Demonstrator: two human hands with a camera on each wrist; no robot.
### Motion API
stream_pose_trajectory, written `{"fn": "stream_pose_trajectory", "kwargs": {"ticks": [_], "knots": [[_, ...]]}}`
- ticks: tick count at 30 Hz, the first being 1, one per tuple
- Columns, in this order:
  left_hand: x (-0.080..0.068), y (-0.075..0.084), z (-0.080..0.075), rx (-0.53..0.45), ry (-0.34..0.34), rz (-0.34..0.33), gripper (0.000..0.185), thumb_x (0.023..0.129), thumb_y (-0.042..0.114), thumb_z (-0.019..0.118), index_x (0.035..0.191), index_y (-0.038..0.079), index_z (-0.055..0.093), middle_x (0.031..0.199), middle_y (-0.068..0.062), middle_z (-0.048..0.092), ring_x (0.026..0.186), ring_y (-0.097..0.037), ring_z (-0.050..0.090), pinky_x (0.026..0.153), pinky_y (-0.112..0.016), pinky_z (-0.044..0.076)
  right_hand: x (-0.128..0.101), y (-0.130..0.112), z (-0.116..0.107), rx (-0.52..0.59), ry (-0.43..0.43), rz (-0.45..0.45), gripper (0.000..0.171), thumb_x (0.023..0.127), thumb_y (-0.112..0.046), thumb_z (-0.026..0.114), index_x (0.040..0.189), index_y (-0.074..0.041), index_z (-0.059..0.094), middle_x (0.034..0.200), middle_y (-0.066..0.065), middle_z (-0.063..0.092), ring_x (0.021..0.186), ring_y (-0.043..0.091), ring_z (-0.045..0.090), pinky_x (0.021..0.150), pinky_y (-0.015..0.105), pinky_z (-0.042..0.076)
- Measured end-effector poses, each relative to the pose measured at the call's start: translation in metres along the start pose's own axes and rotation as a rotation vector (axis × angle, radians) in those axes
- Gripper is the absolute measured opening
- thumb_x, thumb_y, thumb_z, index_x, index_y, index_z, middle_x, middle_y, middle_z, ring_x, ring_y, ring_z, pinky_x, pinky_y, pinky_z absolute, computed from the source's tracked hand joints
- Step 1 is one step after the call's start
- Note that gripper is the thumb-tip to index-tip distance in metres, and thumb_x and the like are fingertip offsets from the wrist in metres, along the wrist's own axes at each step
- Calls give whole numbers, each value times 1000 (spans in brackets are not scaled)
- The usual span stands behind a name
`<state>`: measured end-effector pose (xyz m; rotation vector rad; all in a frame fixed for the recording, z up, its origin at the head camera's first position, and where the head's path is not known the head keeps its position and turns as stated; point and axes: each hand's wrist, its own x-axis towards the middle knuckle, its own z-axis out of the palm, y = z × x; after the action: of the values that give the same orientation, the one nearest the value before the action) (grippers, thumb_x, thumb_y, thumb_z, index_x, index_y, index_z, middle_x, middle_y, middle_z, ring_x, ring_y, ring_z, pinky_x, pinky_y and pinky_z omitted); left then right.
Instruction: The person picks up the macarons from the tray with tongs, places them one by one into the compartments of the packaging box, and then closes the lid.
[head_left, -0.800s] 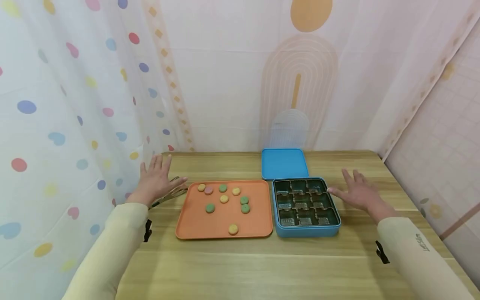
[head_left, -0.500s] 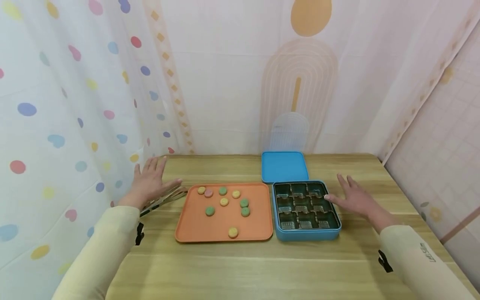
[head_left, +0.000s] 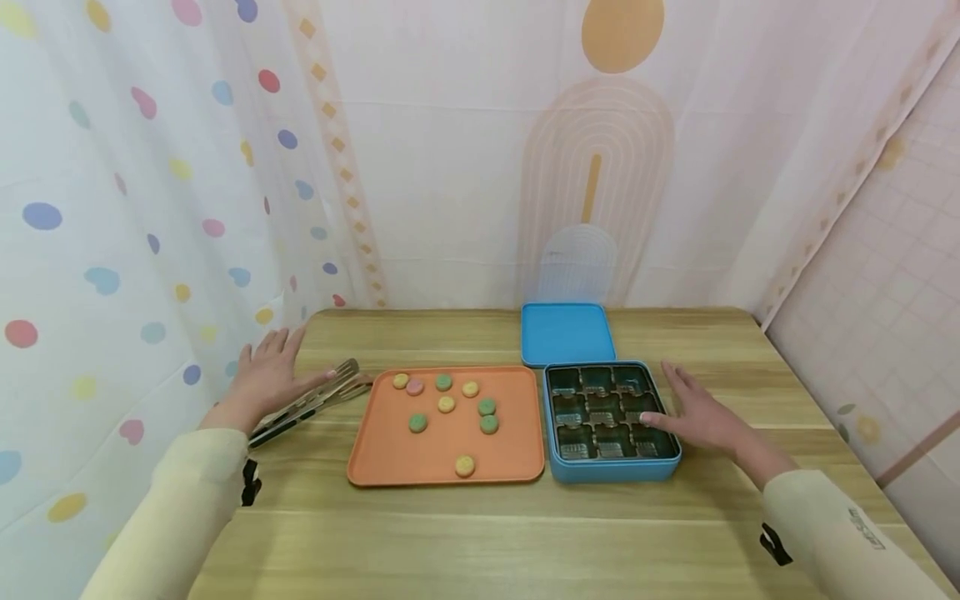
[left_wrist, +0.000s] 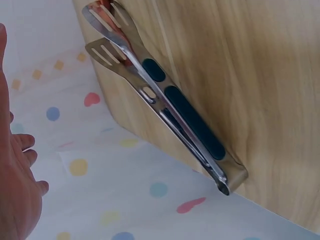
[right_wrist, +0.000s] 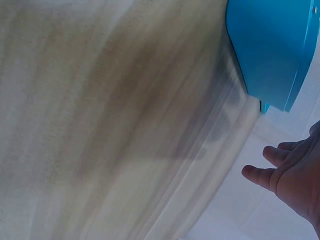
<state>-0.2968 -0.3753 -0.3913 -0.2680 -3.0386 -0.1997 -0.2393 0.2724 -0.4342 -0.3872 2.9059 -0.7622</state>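
Note:
My left hand hovers with spread fingers over metal tongs at the table's left edge. The left wrist view shows the tongs with slotted tips and dark green grips, apart from the left hand. On the right, my right hand holds nothing, its fingers extended. Its thumb overlaps the right side of a blue box in the head view. Inside the box sits a dark insert with several square compartments. The right wrist view shows the box's blue side beyond the right hand.
An orange tray lies between the tongs and the box. Several small round cookies are scattered on it, among them a yellow cookie, a green cookie and a pink cookie. A blue lid lies behind the box.
My left hand has moved left and toward me, showing more of the tongs. My right hand has shifted slightly left and nearer me, its thumb now overlapping the box's edge.

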Motion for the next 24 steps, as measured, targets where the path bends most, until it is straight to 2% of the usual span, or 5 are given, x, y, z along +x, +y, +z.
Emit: {"fn": "stream_pose_trajectory", "kwargs": {"ticks": [7, 16, 24], "knots": [[-11, -17, 6, -64, 0, -11, 112, 86, 71, 59, 158, 1, 9, 152, -41, 15, 137, -60, 13, 103, -75, 4, -9, -1, 6, 44, 11, -24, 108, 91, -54, 66, 157, 4, 4, 156, 36, 10, 137, 59, 17, 104, 70, 23], [-23, -30, 10, -153, 20, -7, 108, 86, 61, 67, 155, -6, 17, 149, -40, 25, 134, -58, 23, 103, -72, 16, -16, 4, 15, 140, 4, -47, 114, 87, -49, 74, 156, 5, 2, 156, 37, 8, 138, 59, 17, 106, 69, 21], [-30, -42, 17, -319, -83, -75, 111, 88, 58, 68, 155, -9, 10, 152, -39, 19, 135, -60, 21, 104, -69, 22, -22, 5, 19, 214, -7, -62, 114, 86, -41, 78, 156, 6, 1, 153, 40, 14, 132, 59, 32, 101, 67, 32]]}}
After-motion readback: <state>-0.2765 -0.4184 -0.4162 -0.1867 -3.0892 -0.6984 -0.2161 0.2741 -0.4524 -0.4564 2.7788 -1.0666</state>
